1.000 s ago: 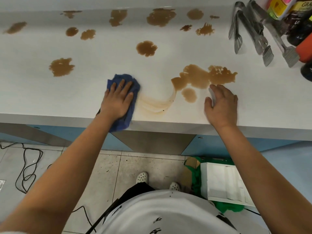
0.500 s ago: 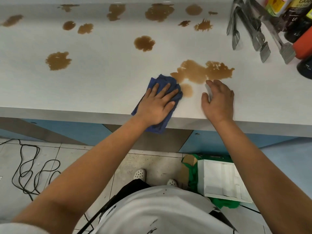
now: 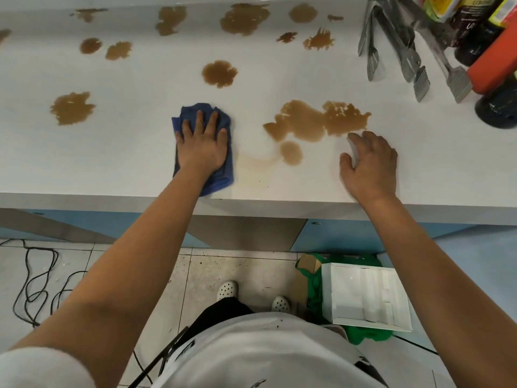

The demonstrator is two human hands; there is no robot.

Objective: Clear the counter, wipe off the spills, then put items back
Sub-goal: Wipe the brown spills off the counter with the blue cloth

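Two hands lie on the white worktop near its front edge. The left hand presses flat, fingers straight and slightly spread, on a crumpled blue cloth that reaches down to the front edge. Just right of the cloth is a pale, smeared brown streak. The right hand rests on the bare surface farther right, fingers relaxed and loosely bent, holding nothing. Between the hands sits a small round brown spill, and just beyond it a large irregular brown puddle whose near edge comes close to the right fingertips without clearly touching them. More brown spills dot the worktop: one toward the left edge, one mid-surface beyond the cloth, and several along the back edge. At the back right corner lie metal tongs, beside dark bottles and an orange container. On the floor below are a white box on something green, and black cables to the left.
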